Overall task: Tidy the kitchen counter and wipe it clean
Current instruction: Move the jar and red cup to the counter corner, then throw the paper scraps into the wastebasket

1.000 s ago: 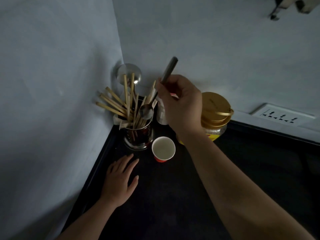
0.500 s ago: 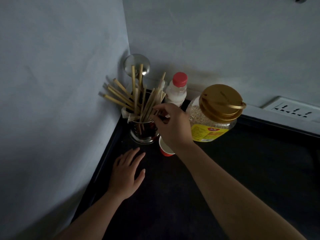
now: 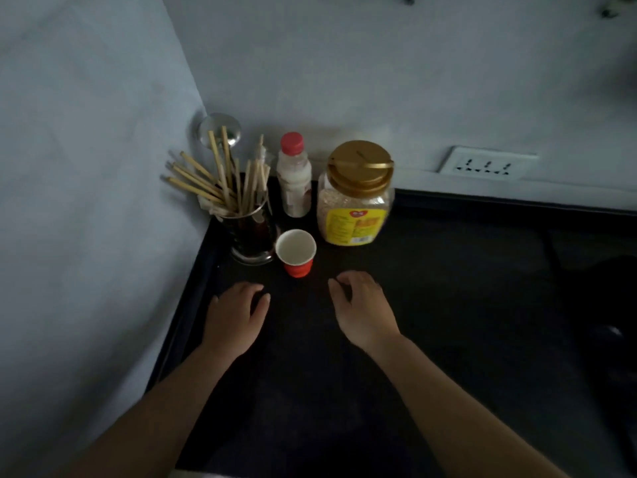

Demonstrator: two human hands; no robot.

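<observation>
The counter (image 3: 431, 305) is a dark, almost black slab that fills a corner between two pale walls, and it has a raised lip along its left and back edges. The light is dim, so no dirt or stains on it can be made out. Its things stand packed into the back left corner. A metal holder (image 3: 250, 232) sits nearest the corner, stuffed with chopsticks (image 3: 206, 182) that fan out to the left, with a ladle (image 3: 219, 131) rising behind them against the wall. Just right of the holder stands a bottle (image 3: 293, 181) with a red cap and pale contents. Right of that is a jar (image 3: 355, 194) with a gold lid and yellow label, holding grain. In front, touching the holder's base, is a small red cup (image 3: 296, 251), upright, white and empty inside.

The left hand (image 3: 234, 319) lies palm down on the counter near its left edge, fingers loosely curled and holding nothing. The right hand (image 3: 365, 308) hovers low, just right of it, fingers bent and slack, also empty. A socket (image 3: 487, 163) sits on the back wall.
</observation>
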